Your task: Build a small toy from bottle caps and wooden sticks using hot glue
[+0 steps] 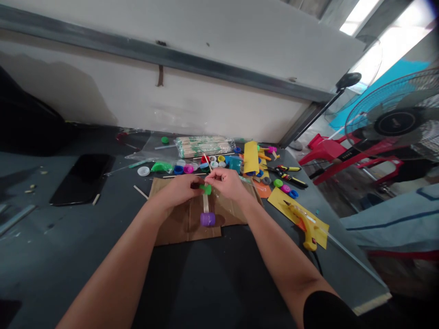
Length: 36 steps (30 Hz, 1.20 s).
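Observation:
Above a sheet of brown cardboard, both my hands are close together. My left hand is closed with its fingertips at a green plastic cap. A pale wooden stick runs from that cap down to purple bottle caps at its near end. My right hand is pinched on a thin wooden stick, whose tip points up and away, over the green cap. The fingers partly hide where the pieces meet.
Loose bottle caps and a bag of wooden sticks lie behind the cardboard. A yellow glue gun rests on yellow paper at right, near yellow-and-black pliers. A black phone lies left. A fan stands beyond the table.

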Available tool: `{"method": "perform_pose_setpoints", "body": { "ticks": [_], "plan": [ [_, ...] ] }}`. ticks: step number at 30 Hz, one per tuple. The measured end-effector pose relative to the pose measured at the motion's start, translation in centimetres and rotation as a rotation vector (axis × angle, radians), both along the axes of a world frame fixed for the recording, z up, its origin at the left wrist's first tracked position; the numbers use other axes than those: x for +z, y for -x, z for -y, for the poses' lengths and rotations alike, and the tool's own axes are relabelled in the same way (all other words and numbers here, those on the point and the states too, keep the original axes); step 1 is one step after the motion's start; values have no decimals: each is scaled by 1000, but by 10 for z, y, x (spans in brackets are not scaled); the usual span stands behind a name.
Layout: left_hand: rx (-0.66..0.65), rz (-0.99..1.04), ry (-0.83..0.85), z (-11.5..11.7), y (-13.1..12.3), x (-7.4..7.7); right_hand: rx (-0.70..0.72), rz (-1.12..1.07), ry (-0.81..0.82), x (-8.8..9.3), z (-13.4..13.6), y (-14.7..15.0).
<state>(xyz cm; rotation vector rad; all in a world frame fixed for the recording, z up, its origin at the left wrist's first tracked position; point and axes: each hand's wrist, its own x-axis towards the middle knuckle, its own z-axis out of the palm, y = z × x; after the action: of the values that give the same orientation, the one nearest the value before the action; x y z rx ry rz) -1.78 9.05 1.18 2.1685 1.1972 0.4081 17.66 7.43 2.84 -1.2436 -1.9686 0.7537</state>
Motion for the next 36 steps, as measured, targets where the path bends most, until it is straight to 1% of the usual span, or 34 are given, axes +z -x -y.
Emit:
{"method": "perform_pose_setpoints", "body": {
  "ticks": [5, 10, 20, 24, 28, 32, 36],
  "plan": [
    [-7, 45, 31, -1, 1, -2, -6, -30, 11, -5, 0, 0],
    [-1, 52, 40, -1, 1, -3, -15, -29, 4, -5, 1, 1],
    [-8, 43, 38, -1, 1, 0, -13, -25, 0, -8, 1, 2],
    [-28, 56, 42, -1, 1, 1, -27, 4, -1, -6, 0, 0],
    [-21, 51, 47, -2, 2, 0, -49, 8, 41, -2, -1, -4],
    [-12, 13, 28, -1, 1, 1, -26, -17, 46, 2, -1, -7],
    [-13, -17, 14, -1, 1, 3, 42, 34, 33, 3, 1, -6]
  ]
}}
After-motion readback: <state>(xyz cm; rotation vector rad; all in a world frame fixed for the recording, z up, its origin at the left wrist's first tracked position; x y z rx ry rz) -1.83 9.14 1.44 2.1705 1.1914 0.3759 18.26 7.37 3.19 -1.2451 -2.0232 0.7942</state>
